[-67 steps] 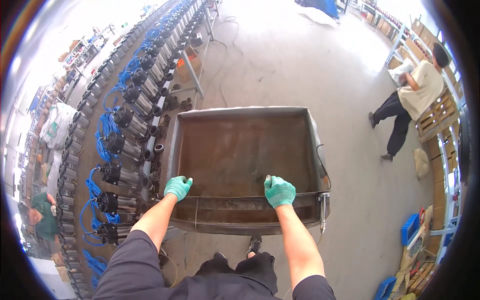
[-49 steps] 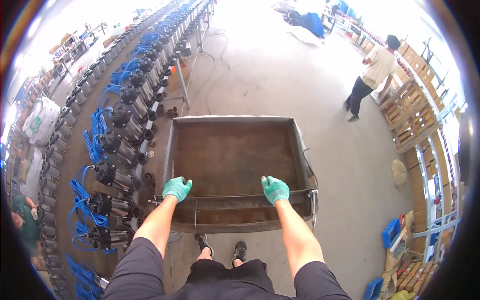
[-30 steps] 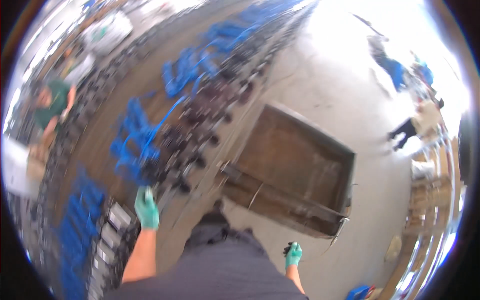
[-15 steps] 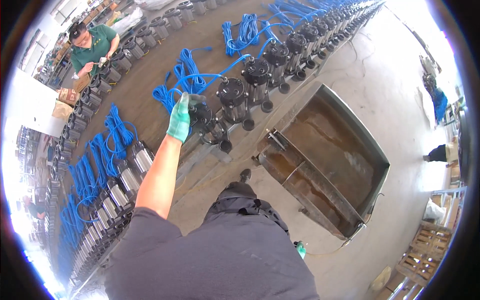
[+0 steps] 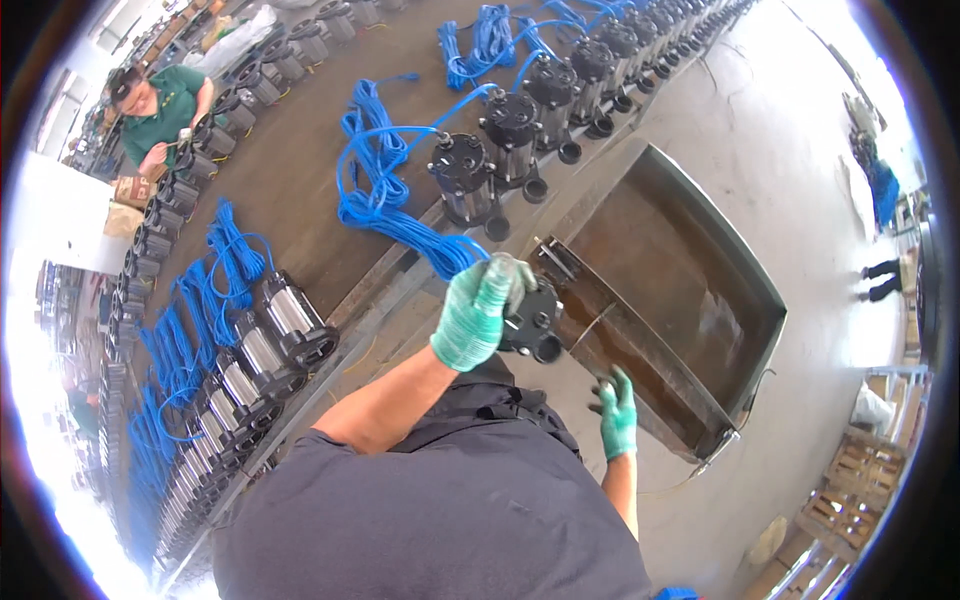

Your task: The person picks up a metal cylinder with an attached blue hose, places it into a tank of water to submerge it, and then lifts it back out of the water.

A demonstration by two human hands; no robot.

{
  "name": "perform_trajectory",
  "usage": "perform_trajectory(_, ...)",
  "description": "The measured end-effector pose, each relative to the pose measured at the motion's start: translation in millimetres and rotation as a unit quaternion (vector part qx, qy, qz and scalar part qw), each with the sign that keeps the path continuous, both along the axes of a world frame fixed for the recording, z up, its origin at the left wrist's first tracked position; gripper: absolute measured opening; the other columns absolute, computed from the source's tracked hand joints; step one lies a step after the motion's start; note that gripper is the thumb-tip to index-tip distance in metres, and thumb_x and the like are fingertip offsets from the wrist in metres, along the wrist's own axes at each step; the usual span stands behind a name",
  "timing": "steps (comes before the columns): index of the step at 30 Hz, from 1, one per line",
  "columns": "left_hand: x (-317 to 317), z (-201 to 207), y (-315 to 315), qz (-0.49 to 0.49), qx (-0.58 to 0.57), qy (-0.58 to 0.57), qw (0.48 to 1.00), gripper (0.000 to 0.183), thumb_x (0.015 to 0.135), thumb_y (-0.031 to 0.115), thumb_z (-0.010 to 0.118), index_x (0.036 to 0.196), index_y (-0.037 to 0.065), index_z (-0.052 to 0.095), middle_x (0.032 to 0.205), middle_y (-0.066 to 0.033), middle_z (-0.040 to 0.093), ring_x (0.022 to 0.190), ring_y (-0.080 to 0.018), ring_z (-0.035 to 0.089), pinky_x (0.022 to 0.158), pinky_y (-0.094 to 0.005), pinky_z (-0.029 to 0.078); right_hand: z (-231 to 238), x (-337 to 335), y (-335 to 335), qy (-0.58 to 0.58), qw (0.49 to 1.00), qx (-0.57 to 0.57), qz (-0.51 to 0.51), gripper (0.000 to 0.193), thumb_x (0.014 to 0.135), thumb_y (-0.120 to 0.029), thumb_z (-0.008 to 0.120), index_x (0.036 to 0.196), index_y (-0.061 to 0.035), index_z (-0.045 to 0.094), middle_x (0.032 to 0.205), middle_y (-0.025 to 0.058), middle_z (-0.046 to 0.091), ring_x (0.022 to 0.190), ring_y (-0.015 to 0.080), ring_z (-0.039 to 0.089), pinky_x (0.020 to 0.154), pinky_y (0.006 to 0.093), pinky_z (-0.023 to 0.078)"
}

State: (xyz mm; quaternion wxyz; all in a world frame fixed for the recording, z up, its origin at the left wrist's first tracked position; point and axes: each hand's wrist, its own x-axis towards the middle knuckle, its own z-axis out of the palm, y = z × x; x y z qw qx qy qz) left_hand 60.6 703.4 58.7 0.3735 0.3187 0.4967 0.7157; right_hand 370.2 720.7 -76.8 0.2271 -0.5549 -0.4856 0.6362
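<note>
My left hand (image 5: 472,318), in a green-and-white glove, is closed on the top of a black-topped submersible pump (image 5: 541,315) and holds it off the bench, over the near edge of a metal trough (image 5: 650,235). From the pump a bundle of blue cable (image 5: 430,240) stretches back to the bench. My right hand (image 5: 619,420), gloved the same way, is open beside the trough's near side with its fingers apart, below and to the right of the pump. The pump's lower body is mostly hidden from view.
Upright pumps (image 5: 462,172) with blue cables line the brown bench (image 5: 300,190) toward the far right. Several silver pumps (image 5: 292,308) lie at the left. Across the bench a person in green (image 5: 160,118) handles a small part. Wooden pallets (image 5: 858,478) stand at the right.
My left hand has lifted the nearest pump off the bench and brought it right and nearer, its cable trailing. My right hand has risen from low beside my body toward the trough.
</note>
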Motion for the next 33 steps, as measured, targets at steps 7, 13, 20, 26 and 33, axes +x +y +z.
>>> perform_trajectory(7, 25, -18, 47, -0.065, 0.013, -0.152, 0.986, 0.052, 0.106, 0.047, 0.051, 0.067, 0.012, 0.045, 0.06, -0.0025, 0.047, 0.077, -0.0211, 0.055, 0.093, -0.0438, 0.047, 34, -23, 14, 0.087, 0.994, -0.01, -0.063, 0.06, 0.093, -0.006, 0.06, 0.15, -0.0071, 0.043, 0.101, 0.0087, 0.062, 0.067, 0.0134, 0.059, 0.055, 0.0269, 0.05)
perform_trajectory(13, -11, -56, 85, -0.17, -0.057, -0.202, 0.963, 0.045, 0.106, 0.039, 0.052, 0.079, 0.005, 0.061, 0.078, -0.0101, 0.062, 0.088, -0.0274, 0.065, 0.088, -0.0423, 0.051, 76, -2, 33, -0.089, 0.982, 0.069, -0.151, 0.037, 0.09, 0.001, 0.046, 0.124, -0.0033, 0.061, 0.092, 0.0079, 0.067, 0.048, 0.0095, 0.054, 0.039, 0.025, 0.042)
perform_trajectory(20, 1, -196, 85, -0.193, -0.3, 0.107, 0.928, 0.047, 0.103, 0.047, 0.056, 0.095, 0.004, 0.072, 0.08, -0.0066, 0.068, 0.079, -0.0169, 0.061, 0.077, -0.0362, 0.048, 49, 36, 62, -0.345, 0.911, 0.218, -0.066, 0.029, 0.087, -0.008, 0.066, 0.115, -0.0014, 0.068, 0.093, 0.0188, 0.074, 0.084, 0.0292, 0.071, 0.081, 0.0364, 0.055)
perform_trajectory(26, 7, -234, 106, -0.185, -0.311, 0.272, 0.891, 0.05, 0.103, 0.048, 0.054, 0.095, 0.002, 0.071, 0.087, -0.0216, 0.069, 0.083, -0.0375, 0.064, 0.081, -0.0458, 0.047, 49, 23, 72, -0.46, 0.862, 0.21, -0.044, 0.033, 0.086, -0.017, 0.067, 0.118, -0.0058, 0.068, 0.101, 0.02, 0.072, 0.095, 0.0369, 0.069, 0.087, 0.0442, 0.054)
perform_trajectory(33, -15, -207, 103, -0.336, -0.466, 0.1, 0.812, 0.047, 0.103, 0.049, 0.053, 0.101, 0.004, 0.067, 0.071, -0.0085, 0.066, 0.05, -0.0174, 0.061, 0.046, -0.0336, 0.049, 33, 29, 69, -0.477, 0.848, 0.229, -0.037, 0.039, 0.091, -0.017, 0.064, 0.129, -0.0123, 0.062, 0.113, 0.0205, 0.063, 0.101, 0.0393, 0.066, 0.089, 0.0472, 0.053)
